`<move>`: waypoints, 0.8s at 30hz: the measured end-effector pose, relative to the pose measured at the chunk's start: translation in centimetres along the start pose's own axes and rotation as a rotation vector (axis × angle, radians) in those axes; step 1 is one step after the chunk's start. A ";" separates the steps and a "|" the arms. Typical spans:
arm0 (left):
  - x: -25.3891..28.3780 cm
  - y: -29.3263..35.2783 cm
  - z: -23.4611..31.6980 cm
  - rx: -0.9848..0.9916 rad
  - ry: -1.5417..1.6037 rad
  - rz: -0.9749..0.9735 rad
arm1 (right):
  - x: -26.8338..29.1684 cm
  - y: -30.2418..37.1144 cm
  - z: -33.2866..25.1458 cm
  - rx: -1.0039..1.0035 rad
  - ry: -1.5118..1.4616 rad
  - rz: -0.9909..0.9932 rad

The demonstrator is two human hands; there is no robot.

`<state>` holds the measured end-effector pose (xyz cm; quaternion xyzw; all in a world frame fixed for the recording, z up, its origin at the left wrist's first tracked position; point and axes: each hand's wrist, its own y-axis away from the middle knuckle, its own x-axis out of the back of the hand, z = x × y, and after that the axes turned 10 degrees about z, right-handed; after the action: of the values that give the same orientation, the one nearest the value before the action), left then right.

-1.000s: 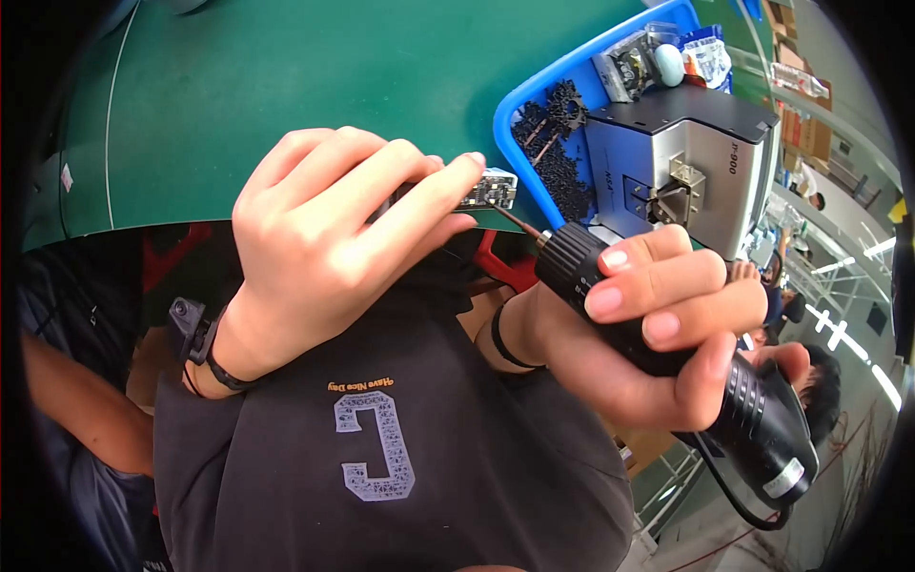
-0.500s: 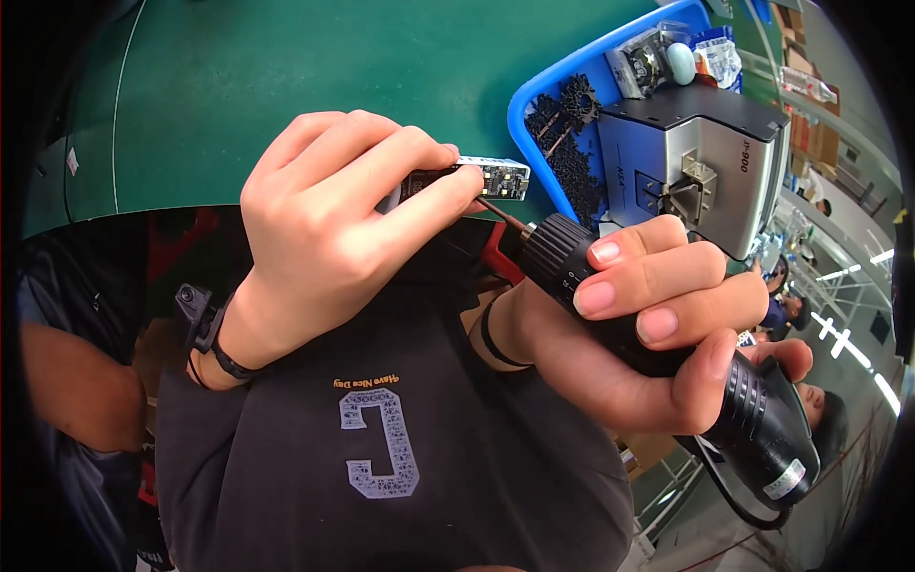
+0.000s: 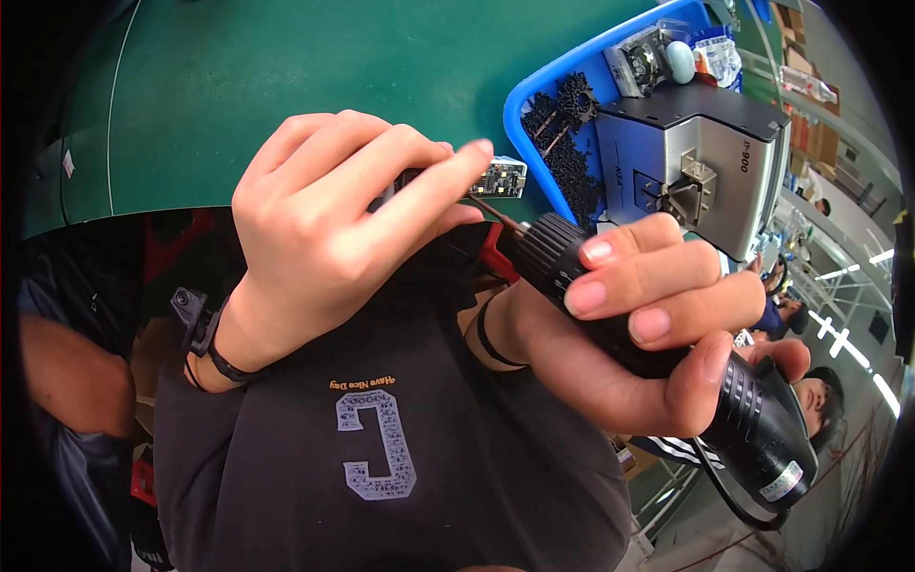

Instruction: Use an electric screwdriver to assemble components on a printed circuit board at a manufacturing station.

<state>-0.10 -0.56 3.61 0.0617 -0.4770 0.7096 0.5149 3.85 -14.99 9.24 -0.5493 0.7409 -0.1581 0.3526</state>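
My left hand (image 3: pixel 319 214) is closed around a small rectangular circuit board assembly (image 3: pixel 508 178) in a pale casing. Only its right end shows; the rest lies behind my fingers. The index finger reaches out over the board. In my right hand (image 3: pixel 658 324) is a black electric screwdriver (image 3: pixel 550 250) with a ribbed collar and a cord at its rear. Its thin bit (image 3: pixel 496 213) points up and left, toward the near side of the board under my left fingers. Whether the tip touches anything is hidden.
A blue bin (image 3: pixel 518 110) at the right holds many small black parts (image 3: pixel 572 157) and bagged items. Against it stands a silver and black screw-feeder-like machine (image 3: pixel 701 157). The green table (image 3: pixel 315 57) stretches ahead. Another person's arm (image 3: pixel 76 381) is at the left.
My left index finger has lifted and stretched forward over the board. Both hands have shifted very slightly left, with the screwdriver still held.
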 end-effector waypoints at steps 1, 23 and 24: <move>0.1 -0.2 0.2 0.030 -0.003 -0.026 | 0.5 -0.4 -0.2 0.006 0.053 0.012; -0.4 0.2 -0.3 -0.013 -0.018 -0.034 | 3.3 -1.4 2.9 -0.051 0.152 0.033; -0.5 0.2 -0.3 -0.016 -0.020 -0.030 | 2.9 -1.4 2.9 -0.040 0.159 0.032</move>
<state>0.09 -0.64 3.05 0.0718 -0.4869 0.6972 0.5213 6.44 -17.68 7.01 -0.5299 0.7783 -0.1809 0.2840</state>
